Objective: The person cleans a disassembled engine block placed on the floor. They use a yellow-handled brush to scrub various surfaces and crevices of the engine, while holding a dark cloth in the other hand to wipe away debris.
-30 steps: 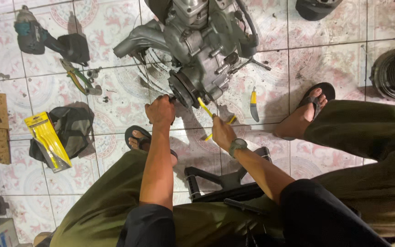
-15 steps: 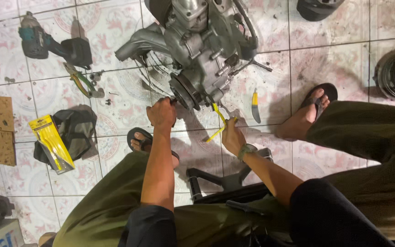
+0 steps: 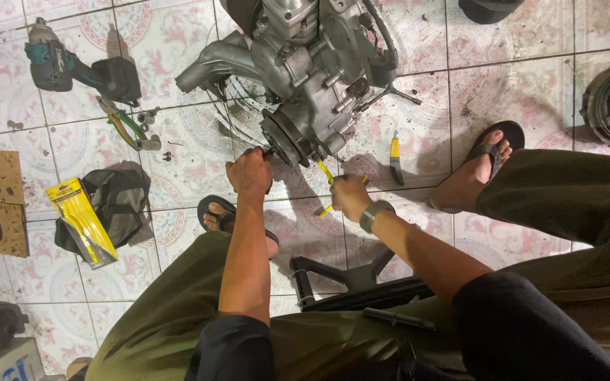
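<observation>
A grey metal engine (image 3: 305, 77) lies on the tiled floor in front of me. My left hand (image 3: 250, 173) is closed against the round cover (image 3: 285, 137) at the engine's near end; whatever it grips is hidden. My right hand (image 3: 349, 196) holds yellow-handled pliers (image 3: 326, 171), whose jaws point up at the lower edge of the engine. My feet in black sandals (image 3: 492, 144) rest on either side.
A cordless drill (image 3: 82, 67) and green-handled pliers (image 3: 130, 127) lie at the upper left. A yellow tool pack (image 3: 79, 220) rests on a dark bag (image 3: 118, 204). A yellow-handled tool (image 3: 395, 154) lies right of the engine. A black stand (image 3: 351, 282) is between my legs.
My right hand has shifted slightly with the yellow pliers, staying at the engine's lower edge. My left hand stays on the round cover.
</observation>
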